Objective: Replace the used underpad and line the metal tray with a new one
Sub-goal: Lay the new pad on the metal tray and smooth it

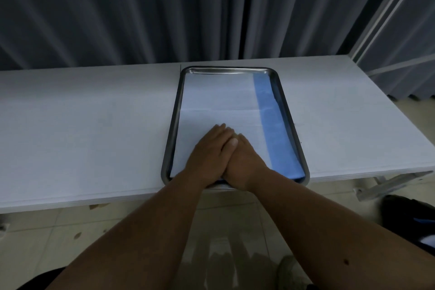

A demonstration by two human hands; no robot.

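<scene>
White table [94, 129], frame centre: metal tray [175, 125] lined with underpad [219, 99]; left hand [209, 153], right hand [244, 162] flat, fingers together, pressing; risk: uneven push bunches pad, exposes tray.

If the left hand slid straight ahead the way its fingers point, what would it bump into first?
Probably the far rim of the metal tray. The left hand lies flat on the underpad, with nothing else visible ahead.

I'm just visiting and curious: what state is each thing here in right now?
Metal tray: flat on the white table, lined.
Underpad: spread inside the tray, white with a blue strip along its right side.
Left hand: flat, pressing on the underpad.
Right hand: flat on the underpad, beside the left.
</scene>
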